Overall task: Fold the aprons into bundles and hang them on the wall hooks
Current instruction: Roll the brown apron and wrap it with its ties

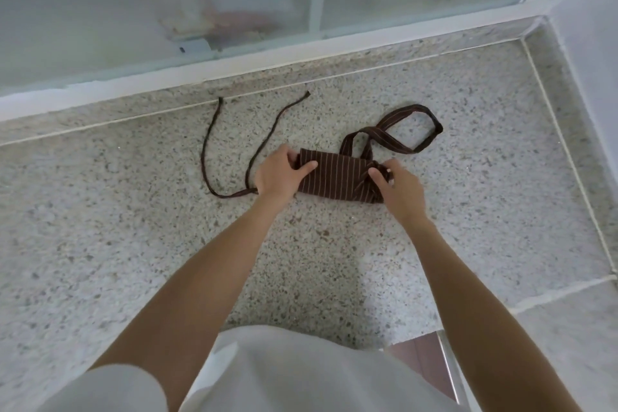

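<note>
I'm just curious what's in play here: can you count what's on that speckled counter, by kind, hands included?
Folded brown striped apron: 1
Neck loop on the apron: 1
Loose tie strings, one and another: 2
Hands, left hand and right hand, each gripping an end of the apron: 2
Total: 6

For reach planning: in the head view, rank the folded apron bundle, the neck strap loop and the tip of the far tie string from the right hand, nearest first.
From the right hand:
1. Folded apron bundle, gripped at its right end.
2. Neck strap loop, just beyond, up-right.
3. Far tie string tip, far left by the ledge.
</note>
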{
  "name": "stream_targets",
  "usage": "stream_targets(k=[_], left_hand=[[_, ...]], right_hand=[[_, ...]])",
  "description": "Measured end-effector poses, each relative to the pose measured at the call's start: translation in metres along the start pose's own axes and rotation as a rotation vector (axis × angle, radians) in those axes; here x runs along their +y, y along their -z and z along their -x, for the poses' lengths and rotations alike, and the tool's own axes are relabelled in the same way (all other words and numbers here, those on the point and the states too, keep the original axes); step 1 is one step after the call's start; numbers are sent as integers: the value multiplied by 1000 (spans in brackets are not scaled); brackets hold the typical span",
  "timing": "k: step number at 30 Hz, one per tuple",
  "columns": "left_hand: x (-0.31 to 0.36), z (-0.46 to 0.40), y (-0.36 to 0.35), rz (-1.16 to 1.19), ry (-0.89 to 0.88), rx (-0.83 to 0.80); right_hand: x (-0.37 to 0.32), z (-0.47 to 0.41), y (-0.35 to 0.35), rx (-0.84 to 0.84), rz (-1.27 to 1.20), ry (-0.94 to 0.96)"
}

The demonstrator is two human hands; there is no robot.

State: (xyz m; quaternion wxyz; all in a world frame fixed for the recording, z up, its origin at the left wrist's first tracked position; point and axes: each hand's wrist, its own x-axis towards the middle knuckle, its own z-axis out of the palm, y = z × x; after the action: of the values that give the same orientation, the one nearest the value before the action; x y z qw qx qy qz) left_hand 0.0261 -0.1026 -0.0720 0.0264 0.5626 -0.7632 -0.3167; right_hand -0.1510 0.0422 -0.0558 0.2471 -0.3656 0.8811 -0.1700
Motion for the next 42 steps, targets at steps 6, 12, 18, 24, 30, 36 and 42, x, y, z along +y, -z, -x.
stream_targets(k=[6,12,18,24,30,36,42], left_hand=[[-1,5,0,12,-66,26],[-28,67,18,301,-119,255],[-57,96,16,546,121,-46],[-54,90,12,513,20,-225],[-51,81,13,370,-39,-296],[-45,77,22,471,74,-434],[-50,98,47,666,-154,-310]], right_hand=[[-9,-3,-5,30,67,-93],[-19,39,-24,-6,-107,-85],[-45,103,-63,-211,-166,-123],[-54,121,-58,-195,64,49],[-52,100,-61,-36,185,305],[-50,88,-65,-133,267,270],[-69,81,-38,-468,-705,211]])
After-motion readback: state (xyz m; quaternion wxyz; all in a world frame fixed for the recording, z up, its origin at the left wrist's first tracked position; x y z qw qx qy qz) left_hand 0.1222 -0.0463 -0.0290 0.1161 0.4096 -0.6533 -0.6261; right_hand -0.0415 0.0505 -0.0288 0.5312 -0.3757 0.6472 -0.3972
